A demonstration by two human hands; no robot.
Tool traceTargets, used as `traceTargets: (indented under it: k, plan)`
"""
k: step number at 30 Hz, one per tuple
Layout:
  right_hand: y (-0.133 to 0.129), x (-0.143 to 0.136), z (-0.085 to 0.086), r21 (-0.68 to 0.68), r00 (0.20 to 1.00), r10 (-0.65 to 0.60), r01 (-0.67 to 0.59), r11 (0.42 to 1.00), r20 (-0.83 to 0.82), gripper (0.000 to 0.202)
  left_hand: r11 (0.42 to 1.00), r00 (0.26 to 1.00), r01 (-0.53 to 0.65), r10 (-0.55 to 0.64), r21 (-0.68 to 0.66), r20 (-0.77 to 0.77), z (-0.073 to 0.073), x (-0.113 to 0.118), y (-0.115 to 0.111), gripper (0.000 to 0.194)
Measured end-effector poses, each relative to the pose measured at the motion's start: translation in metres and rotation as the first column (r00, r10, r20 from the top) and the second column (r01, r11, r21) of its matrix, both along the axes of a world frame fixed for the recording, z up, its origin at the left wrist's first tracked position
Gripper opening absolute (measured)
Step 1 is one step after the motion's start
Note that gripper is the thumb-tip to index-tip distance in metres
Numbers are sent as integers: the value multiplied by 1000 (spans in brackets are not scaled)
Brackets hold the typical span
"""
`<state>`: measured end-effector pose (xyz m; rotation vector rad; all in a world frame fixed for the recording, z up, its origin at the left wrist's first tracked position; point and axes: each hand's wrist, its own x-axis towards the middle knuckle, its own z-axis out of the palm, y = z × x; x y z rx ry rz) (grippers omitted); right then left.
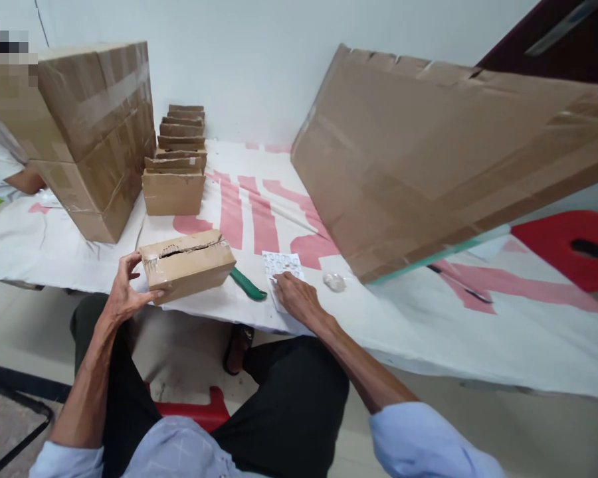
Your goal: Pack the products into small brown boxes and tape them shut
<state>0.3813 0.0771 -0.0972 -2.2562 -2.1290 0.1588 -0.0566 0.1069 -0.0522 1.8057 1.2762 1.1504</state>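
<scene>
From where I stand, the left grip (129,287) grasps one end of a small cardboard box (199,277), thumb on the near side, by the near edge of the counter (408,335). The right grip (298,297) touches a white sheet (279,264) — whether it pinches anything, I cannot tell. The box is probably light and fairly stiff, best held by its end walls — the ragged top seam (a dark gap shows there) looks weak, and the glossy tape (165,267) could slip.

Right hand (298,299) is covering part of a white sheet (282,261)
Its marks (271,259) are looking too tiny to read; stacked cartons (104,119) are partly hiding a co-worker (0,159).
</scene>
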Motion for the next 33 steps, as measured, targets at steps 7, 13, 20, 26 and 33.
traceTargets:
  k: [7, 13, 20, 26, 33]
  plan:
    - [19, -53, 52, 498, 880, 348, -155, 853, -322, 24, 996, 993, 89, -89, -6, -82, 15, -3, 6, 78]
    - [52, -99, 87, 548, 748, 576, -345, 762, -330, 27, 981, 973, 192, -194, -33, -122, 24, -11, 12, 76]
    - [70, -114, 80, 547, 764, 524, -274, 791, -376, 19, 981, 976, 190, -194, -45, -104, 19, -7, 11, 77]
    - [65, -84, 35, 357, 891, 110, 60, 932, -440, 23, 982, 980, 190, -190, -5, -52, 11, -3, 8, 76]
    - [43, -87, -8, 9, 995, 61, -60, 998, -75, 19, 987, 987, 162, -162, -5, -17, 3, -4, 5, 82]
